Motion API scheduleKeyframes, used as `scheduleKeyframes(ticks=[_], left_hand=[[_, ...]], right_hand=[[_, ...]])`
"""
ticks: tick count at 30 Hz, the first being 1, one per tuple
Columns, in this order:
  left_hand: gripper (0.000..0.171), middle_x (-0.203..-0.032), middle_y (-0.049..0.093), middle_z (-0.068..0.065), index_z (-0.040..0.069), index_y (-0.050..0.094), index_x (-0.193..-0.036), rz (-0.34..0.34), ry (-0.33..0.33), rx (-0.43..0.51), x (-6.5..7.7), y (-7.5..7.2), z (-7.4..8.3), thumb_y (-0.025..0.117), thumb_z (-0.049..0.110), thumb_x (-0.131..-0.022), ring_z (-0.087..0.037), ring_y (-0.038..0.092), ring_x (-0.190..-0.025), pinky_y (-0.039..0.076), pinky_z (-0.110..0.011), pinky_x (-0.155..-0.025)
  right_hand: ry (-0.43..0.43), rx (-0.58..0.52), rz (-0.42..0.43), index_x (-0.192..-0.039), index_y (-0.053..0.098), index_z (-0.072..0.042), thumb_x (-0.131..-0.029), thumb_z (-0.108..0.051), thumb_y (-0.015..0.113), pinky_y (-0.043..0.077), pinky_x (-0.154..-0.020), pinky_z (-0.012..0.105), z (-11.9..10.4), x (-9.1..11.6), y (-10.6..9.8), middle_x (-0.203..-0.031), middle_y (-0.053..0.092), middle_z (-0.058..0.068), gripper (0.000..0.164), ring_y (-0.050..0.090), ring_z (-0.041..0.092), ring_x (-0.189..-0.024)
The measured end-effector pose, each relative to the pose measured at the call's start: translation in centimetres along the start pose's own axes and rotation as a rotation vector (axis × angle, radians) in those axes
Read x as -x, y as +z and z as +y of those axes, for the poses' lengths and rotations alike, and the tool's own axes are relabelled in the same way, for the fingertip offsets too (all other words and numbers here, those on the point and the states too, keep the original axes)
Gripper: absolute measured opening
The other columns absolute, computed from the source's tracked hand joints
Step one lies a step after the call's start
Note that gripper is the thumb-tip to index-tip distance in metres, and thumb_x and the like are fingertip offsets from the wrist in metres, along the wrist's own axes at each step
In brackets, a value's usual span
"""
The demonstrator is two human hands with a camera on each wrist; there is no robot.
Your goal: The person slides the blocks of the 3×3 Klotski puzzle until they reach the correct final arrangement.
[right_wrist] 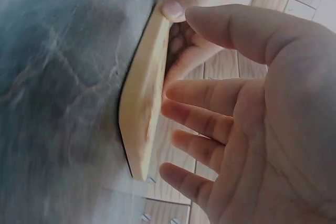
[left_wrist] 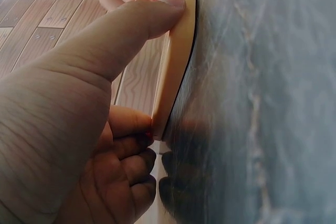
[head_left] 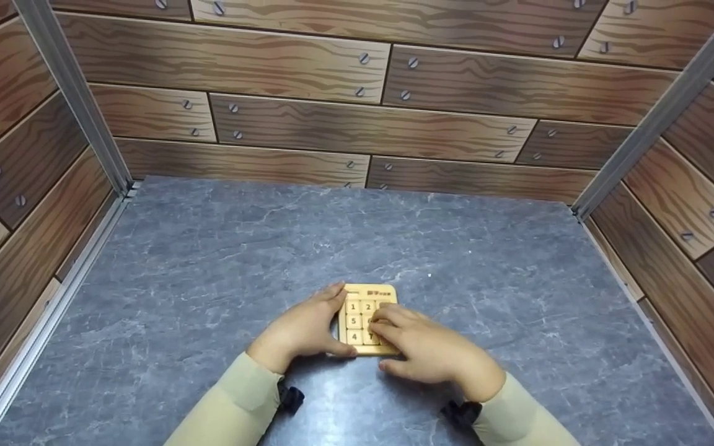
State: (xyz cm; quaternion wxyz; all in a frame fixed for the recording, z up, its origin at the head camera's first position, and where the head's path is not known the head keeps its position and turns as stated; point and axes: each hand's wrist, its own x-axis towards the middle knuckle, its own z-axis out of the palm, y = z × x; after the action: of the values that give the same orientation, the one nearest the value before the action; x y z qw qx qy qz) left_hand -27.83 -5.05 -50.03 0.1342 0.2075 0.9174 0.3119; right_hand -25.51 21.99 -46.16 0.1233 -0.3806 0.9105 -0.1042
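Note:
A yellow sliding number puzzle (head_left: pixel 355 321) lies flat on the table, its square tiles showing numbers such as 1, 2, 5 and 4. My left hand (head_left: pixel 298 329) grips its left side, with the thumb at the near corner and the fingers at the far corner. In the left wrist view that thumb presses the puzzle's side edge (left_wrist: pixel 176 61). Over the right-hand tiles, my right hand (head_left: pixel 431 348) rests its fingertips and covers some of the numbers. The right wrist view shows this hand's fingers (right_wrist: pixel 205 95) fairly straight and spread at the puzzle's face.
The grey marbled tabletop (head_left: pixel 258 241) surrounds the puzzle. Wood-patterned panels (head_left: pixel 307 118) stand at the back and both sides, with metal corner posts (head_left: pixel 75 93) between them. A dark strap device (head_left: pixel 290 398) sits on each wrist.

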Motion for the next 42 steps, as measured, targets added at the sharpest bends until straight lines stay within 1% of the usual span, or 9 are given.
scheduleKeyframes(ticks=[4,11,16,19,23,27,31,38,42], left_hand=[[0.126,-0.189,0.026,-0.013,0.002,0.032,-0.177,-0.005,0.012,-0.001,-0.1,0.2,0.1,0.099,0.051,-0.081,-0.035,0.030,-0.176,0.028,-0.052,-0.145],[0.127,-0.189,0.025,-0.013,0.001,0.032,-0.176,0.000,0.009,-0.009,-0.1,0.0,0.0,0.100,0.051,-0.080,-0.036,0.029,-0.176,0.027,-0.053,-0.145],[0.127,-0.189,0.025,-0.013,0.001,0.033,-0.176,-0.002,0.013,-0.004,-0.1,0.0,-0.1,0.100,0.051,-0.081,-0.037,0.029,-0.176,0.027,-0.053,-0.145],[0.127,-0.189,0.025,-0.013,0.001,0.033,-0.176,-0.002,0.013,-0.002,-0.1,0.0,-0.1,0.100,0.050,-0.081,-0.037,0.028,-0.176,0.027,-0.053,-0.145],[0.126,-0.189,0.025,-0.013,0.001,0.033,-0.176,0.002,0.009,0.000,0.0,-0.1,-0.1,0.100,0.050,-0.081,-0.038,0.029,-0.176,0.026,-0.054,-0.145],[0.126,-0.189,0.026,-0.013,0.000,0.033,-0.176,0.003,0.016,0.001,0.0,0.0,-0.1,0.100,0.050,-0.081,-0.038,0.029,-0.175,0.027,-0.054,-0.145],[0.126,-0.189,0.025,-0.012,0.001,0.033,-0.176,-0.004,0.016,0.000,0.1,0.1,-0.1,0.099,0.050,-0.082,-0.036,0.028,-0.176,0.027,-0.053,-0.145],[0.127,-0.188,0.027,-0.016,-0.001,0.032,-0.176,0.000,0.026,-0.006,0.1,0.1,-0.2,0.100,0.049,-0.081,-0.037,0.031,-0.175,0.028,-0.053,-0.145],[0.127,-0.189,0.025,-0.014,0.000,0.032,-0.176,-0.002,0.018,-0.003,0.0,-0.1,-0.1,0.100,0.049,-0.081,-0.036,0.029,-0.176,0.027,-0.053,-0.145]], right_hand=[[0.003,-0.007,-0.016,-0.163,0.059,-0.006,-0.105,-0.039,0.076,0.032,-0.142,0.063,0.2,-0.4,0.3,-0.174,0.053,0.010,0.069,0.041,0.038,-0.170],[0.059,-0.040,-0.019,-0.159,0.062,-0.002,-0.104,-0.036,0.077,0.030,-0.142,0.067,0.6,0.0,-0.2,-0.173,0.054,0.013,0.066,0.040,0.041,-0.170],[0.083,-0.007,0.005,-0.154,0.068,-0.001,-0.103,-0.035,0.078,0.034,-0.140,0.067,0.5,0.4,-0.6,-0.165,0.061,0.013,0.062,0.047,0.040,-0.165],[0.097,0.022,0.016,-0.153,0.069,-0.002,-0.103,-0.036,0.079,0.035,-0.139,0.067,0.2,0.3,-0.6,-0.165,0.062,0.013,0.061,0.048,0.040,-0.164],[0.079,0.060,0.023,-0.159,0.063,-0.006,-0.104,-0.039,0.077,0.034,-0.140,0.067,-0.4,-0.3,-0.1,-0.171,0.057,0.012,0.066,0.045,0.040,-0.167],[0.023,0.075,0.009,-0.166,0.056,-0.008,-0.106,-0.043,0.076,0.033,-0.141,0.064,-1.0,-1.1,0.5,-0.178,0.051,0.011,0.073,0.039,0.038,-0.171],[-0.010,0.075,-0.009,-0.167,0.055,-0.008,-0.107,-0.045,0.074,0.032,-0.142,0.061,-1.3,-1.6,0.9,-0.179,0.048,0.009,0.073,0.038,0.035,-0.172],[0.021,0.006,-0.008,-0.161,0.061,-0.005,-0.105,-0.039,0.077,0.032,-0.141,0.067,-1.0,-1.5,0.6,-0.175,0.054,0.009,0.067,0.038,0.038,-0.172],[0.055,0.002,0.002,-0.158,0.064,-0.003,-0.104,-0.037,0.077,0.032,-0.140,0.068,-0.8,-1.0,0.1,-0.172,0.057,0.010,0.065,0.041,0.040,-0.170]])
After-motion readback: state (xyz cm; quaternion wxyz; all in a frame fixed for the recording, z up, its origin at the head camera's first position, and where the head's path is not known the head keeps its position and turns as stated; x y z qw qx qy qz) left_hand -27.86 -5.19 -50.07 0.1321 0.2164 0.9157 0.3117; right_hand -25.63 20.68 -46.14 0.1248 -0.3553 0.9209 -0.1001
